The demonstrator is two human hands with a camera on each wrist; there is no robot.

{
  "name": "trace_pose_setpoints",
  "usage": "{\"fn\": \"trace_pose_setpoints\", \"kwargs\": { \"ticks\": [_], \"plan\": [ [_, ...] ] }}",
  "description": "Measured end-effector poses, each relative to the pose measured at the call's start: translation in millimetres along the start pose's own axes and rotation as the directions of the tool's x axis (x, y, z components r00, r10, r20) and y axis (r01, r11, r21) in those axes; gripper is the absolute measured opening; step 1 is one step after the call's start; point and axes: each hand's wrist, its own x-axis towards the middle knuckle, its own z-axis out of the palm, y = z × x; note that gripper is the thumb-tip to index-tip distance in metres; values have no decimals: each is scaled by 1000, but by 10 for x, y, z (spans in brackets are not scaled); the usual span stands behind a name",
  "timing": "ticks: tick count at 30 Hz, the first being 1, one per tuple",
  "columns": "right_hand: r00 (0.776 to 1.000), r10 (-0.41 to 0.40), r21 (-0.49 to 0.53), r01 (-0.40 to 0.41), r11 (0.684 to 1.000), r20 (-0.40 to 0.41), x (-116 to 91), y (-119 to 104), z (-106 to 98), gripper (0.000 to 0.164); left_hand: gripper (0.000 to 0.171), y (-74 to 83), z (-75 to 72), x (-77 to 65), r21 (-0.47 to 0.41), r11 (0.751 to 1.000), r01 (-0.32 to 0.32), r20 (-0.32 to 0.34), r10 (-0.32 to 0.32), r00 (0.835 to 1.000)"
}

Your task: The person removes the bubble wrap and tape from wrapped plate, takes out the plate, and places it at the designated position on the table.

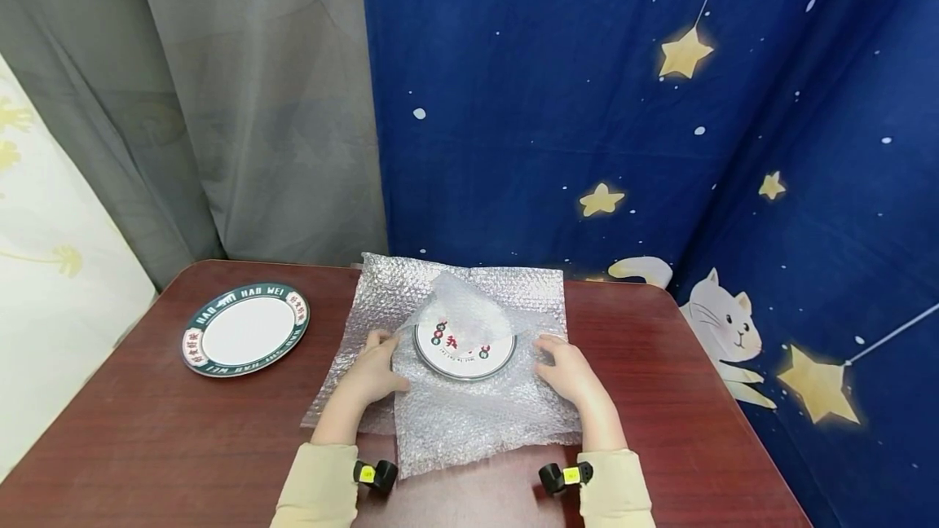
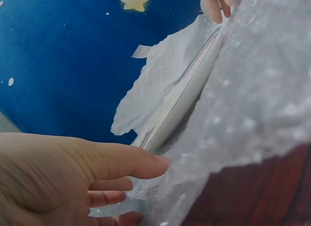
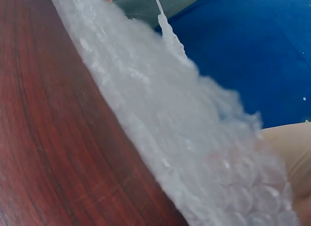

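Observation:
A round white plate (image 1: 464, 361) with red and green print and a dark rim lies on bubble wrap (image 1: 469, 434) spread over the table. A thin translucent flap (image 1: 469, 308) covers its far part. My left hand (image 1: 372, 371) touches the wrap left of the plate, thumb and fingers apart; in the left wrist view, the thumb (image 2: 146, 160) reaches along the wrap close to the plate's edge (image 2: 187, 92). My right hand (image 1: 568, 369) rests on the wrap right of the plate, fingers reaching toward it. Bubble wrap (image 3: 160, 99) partly hides that hand in the right wrist view.
An oval white plate (image 1: 253, 331) with a green lettered rim lies at the left on the brown table (image 1: 161, 438). Grey (image 1: 271, 104) and blue starry curtains (image 1: 513, 104) hang behind the table.

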Motion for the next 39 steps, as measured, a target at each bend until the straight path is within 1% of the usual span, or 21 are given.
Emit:
{"fn": "trace_pose_setpoints", "kwargs": {
  "ticks": [3,7,10,13,17,22,28,30,35,39],
  "plan": [
    [1000,-2,-2,2,1000,-7,27,24,32,44,76,4,21,13,54,998,-21,-20,22,1000],
    [999,-25,-30,25,999,-24,61,60,76,48,67,-13,68,42,119,992,-37,-37,41,998],
    [998,-45,-53,43,998,-41,83,85,99,53,66,-33,103,68,139,990,-35,-41,41,998],
    [999,-32,-57,30,998,-41,97,106,104,59,67,-55,130,93,144,989,-38,-30,42,999],
    [1000,-6,-58,5,998,-17,111,138,92,63,73,-74,131,113,125,992,-36,5,36,999],
    [1000,-8,-49,10,999,27,179,184,70,65,85,-98,83,152,86,996,2,36,-5,999],
    [998,25,-9,-24,1000,62,247,208,22,67,97,-108,25,226,115,993,-6,58,-1,998],
    [998,22,-6,-22,1000,64,269,219,19,66,101,-110,12,238,126,992,-4,63,-4,998],
    [998,-10,-26,11,1000,59,330,244,15,64,109,-114,-16,251,123,992,-3,68,-6,998],
    [997,-12,-20,14,1000,71,382,258,10,71,113,-127,-38,268,104,995,-15,82,6,997]
  ]
}}
